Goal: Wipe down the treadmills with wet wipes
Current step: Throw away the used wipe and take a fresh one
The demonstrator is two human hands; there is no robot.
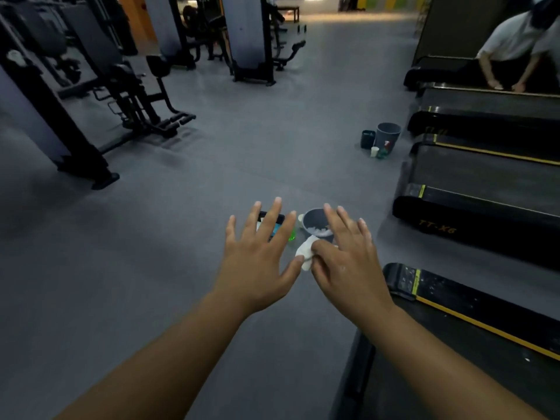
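Reaching both arms toward 12 o'clock over the grey floor (169, 244), I am holding my left hand (257, 253) flat with its fingers spread wide, gripping nothing. My right hand (348, 259) is keeping its four fingers straight while the thumb is folding over one crumpled white wipe (304, 256), pinning it against the hand; my left thumb tip is sitting just beside that wipe.

Only one piece of writing is showing clearly: "TT-X6" (437, 227) in orange on a black end cover at 2 o'clock. It belongs to the row of treadmills (472, 301) running from 4 o'clock up to 1 o'clock; I am making out at least four, and the far ones are blurring together.

Two grey bins are standing on the floor. The near bin (312, 219), just past my fingertips, is holding crumpled white wipes, with one small white cup (301, 218), one green bottle (292, 236) and one dark pack (277, 228) beside it; the print on the pack is too blurred to read. The far bin (388, 136) at 1 o'clock is keeping company with one dark box (368, 139), a second cup (375, 151) and a second bottle (384, 150).

One person (512, 43) in a white top is bending over a far treadmill. Weight machines (136, 95) are filling 10 to 12 o'clock.
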